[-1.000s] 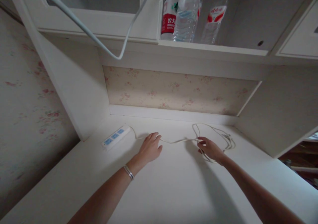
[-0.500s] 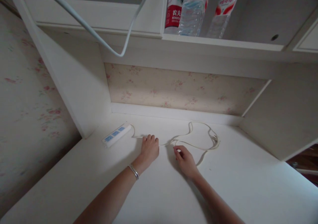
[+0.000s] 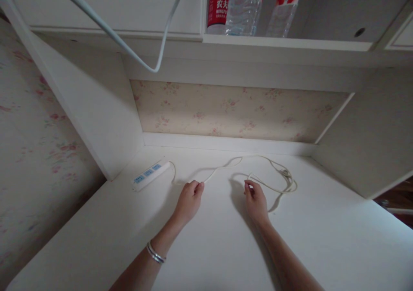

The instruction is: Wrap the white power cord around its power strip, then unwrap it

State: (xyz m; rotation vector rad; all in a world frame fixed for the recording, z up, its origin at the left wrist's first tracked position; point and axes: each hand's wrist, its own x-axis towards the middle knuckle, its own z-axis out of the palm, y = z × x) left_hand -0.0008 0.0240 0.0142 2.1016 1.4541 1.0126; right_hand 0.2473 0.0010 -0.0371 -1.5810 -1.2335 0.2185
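Note:
A white power strip [image 3: 150,174] with blue socket faces lies at the back left of the white desk [image 3: 213,248]. Its pale cord [image 3: 222,167] leaves the strip's right end and runs to my left hand [image 3: 190,199], whose fingers are closed around it. From there the cord stretches up to the right and falls into loose loops at the right. My right hand [image 3: 256,200] pinches another length of the cord at the left side of these loops, slightly above the desk. A silver bracelet [image 3: 155,252] sits on my left wrist.
Overhead, a shelf [image 3: 287,44] holds several plastic bottles, among them a red-labelled bottle [image 3: 218,7]. A thick pale cable [image 3: 129,50] hangs in front of the cabinet at the upper left. Side panels [image 3: 364,140] close in the desk, with flowered wallpaper [image 3: 200,110] behind.
My right hand has moved right with its piece of cord, opening a wider gap between the hands. My left hand has turned thumb-up on the cord. The loops have shifted right.

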